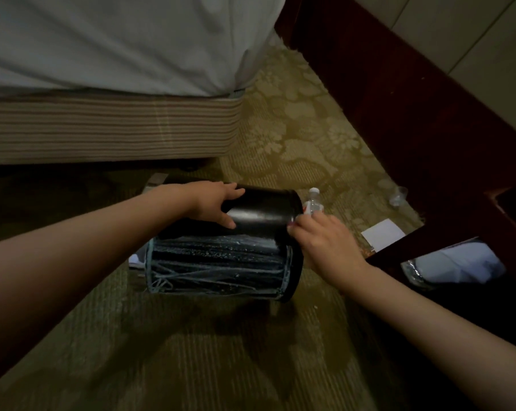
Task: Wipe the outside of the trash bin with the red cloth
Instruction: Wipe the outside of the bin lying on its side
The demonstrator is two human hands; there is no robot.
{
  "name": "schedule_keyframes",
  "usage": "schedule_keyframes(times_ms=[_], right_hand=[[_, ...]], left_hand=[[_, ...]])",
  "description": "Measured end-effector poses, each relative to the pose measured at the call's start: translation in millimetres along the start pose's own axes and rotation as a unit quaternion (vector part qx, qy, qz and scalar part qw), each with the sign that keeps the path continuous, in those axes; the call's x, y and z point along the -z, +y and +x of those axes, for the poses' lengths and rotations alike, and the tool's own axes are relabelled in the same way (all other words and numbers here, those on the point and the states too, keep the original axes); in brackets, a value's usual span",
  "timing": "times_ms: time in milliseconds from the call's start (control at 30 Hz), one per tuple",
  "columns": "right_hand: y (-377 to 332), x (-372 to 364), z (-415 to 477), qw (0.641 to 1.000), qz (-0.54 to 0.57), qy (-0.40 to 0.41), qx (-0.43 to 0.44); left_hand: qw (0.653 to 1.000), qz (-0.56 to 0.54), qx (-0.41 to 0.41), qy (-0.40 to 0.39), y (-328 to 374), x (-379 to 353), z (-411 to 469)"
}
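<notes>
The black trash bin point(259, 209) lies on its side on the carpet, its rim to the right. The upper wall is smooth black and the lower wall shows pale scuffed streaks. My left hand point(212, 204) lies across the top of the bin near its base, fingers stretched over the curve and thumb on the front. My right hand point(319, 238) is at the rim end, back towards me, with its fingers curled onto the rim. I cannot make out a red cloth; only a tiny reddish speck shows at my right fingertips.
A bed with a white sheet point(117, 40) and a striped base point(102, 129) stands behind the bin. A water bottle point(313, 201) lies beside the rim. A plastic cup point(398, 195) and a white paper point(382, 234) lie to the right. Dark wooden furniture point(414, 114) borders the right side.
</notes>
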State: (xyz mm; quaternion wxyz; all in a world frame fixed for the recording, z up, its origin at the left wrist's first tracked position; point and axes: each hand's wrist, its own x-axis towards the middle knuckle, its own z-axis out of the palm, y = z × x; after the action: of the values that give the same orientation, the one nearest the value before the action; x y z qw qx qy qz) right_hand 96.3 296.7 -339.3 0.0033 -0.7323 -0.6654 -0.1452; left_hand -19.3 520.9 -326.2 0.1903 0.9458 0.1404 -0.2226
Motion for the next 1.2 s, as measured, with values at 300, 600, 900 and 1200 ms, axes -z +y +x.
schedule_keyframes(times_ms=[300,600,900,1200], right_hand=[[-16.0,-7.4,-12.7,0.998,0.029,0.019,-0.05],[-6.0,-2.5,13.4,0.995,0.038,0.005,-0.092],[-34.4,-15.8,-37.9,0.998,0.044,0.005,-0.051],[-7.3,-14.5,26.0,0.989,0.039,0.046,-0.137]], left_hand=[[1.0,-0.004,0.003,0.004,-2.9,-0.3,2.3],[1.0,0.006,0.005,0.004,0.8,1.8,1.8],[1.0,-0.025,0.016,0.001,-5.4,5.0,9.7],[0.998,-0.052,0.042,-0.002,-5.4,11.9,22.2]])
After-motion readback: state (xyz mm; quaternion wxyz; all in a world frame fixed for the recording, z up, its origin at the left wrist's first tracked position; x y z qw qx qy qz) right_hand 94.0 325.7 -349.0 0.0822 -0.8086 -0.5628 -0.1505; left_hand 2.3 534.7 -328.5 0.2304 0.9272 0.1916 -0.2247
